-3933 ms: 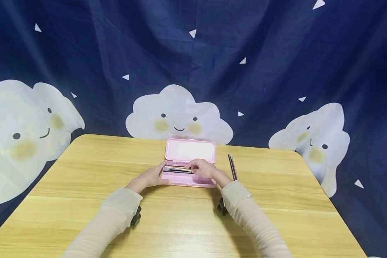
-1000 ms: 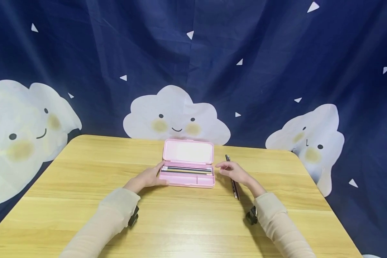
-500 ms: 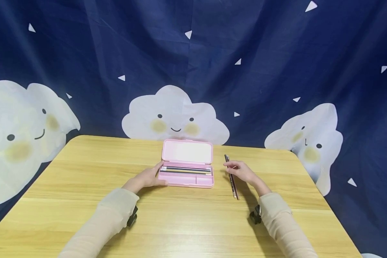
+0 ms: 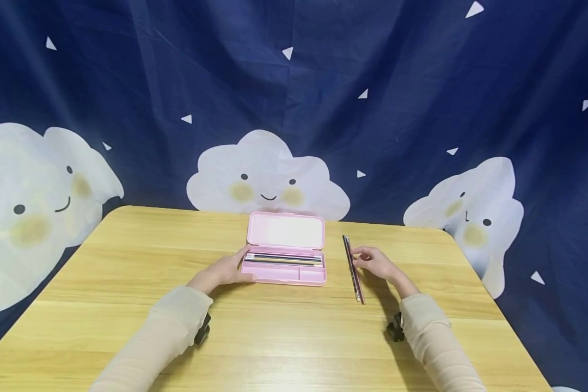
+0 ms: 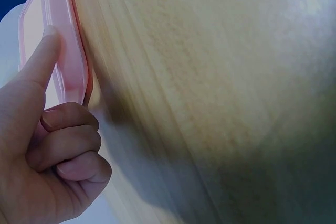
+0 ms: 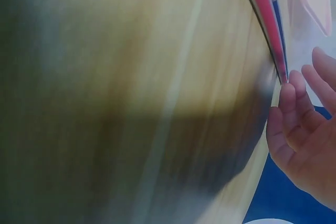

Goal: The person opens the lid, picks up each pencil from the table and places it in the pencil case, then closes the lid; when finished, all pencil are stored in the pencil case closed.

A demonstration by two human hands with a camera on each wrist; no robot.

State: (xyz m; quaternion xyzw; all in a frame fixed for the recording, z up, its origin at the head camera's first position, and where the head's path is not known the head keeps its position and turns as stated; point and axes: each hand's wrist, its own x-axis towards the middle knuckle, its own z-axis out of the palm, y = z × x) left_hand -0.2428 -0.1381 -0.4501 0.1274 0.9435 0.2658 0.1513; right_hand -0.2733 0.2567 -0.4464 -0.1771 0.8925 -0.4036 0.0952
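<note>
A pink pencil case (image 4: 283, 275) lies with its lid (image 4: 286, 230) raised, several pencils (image 4: 284, 258) side by side in its rear compartment. My left hand (image 4: 224, 269) holds the case by its left end. In the left wrist view the thumb (image 5: 46, 51) lies along the pink wall and the other fingers curl at the corner. Right of the case, two dark pencils (image 4: 354, 272) lie together on the table. My right hand (image 4: 376, 263) is just to their right, fingers relaxed and fingertips close beside them. In the right wrist view one pencil shows a red side (image 6: 269, 19).
The wooden table (image 4: 274, 337) carries the case near its back edge. Behind it hangs a dark blue curtain (image 4: 397, 130) with white cloud faces. A black wrist camera (image 4: 396, 326) sits under the right cuff.
My right hand left the case, where it held pencils, and moved right past the two loose pencils, now beside their right side. My left hand stays at the case's left end.
</note>
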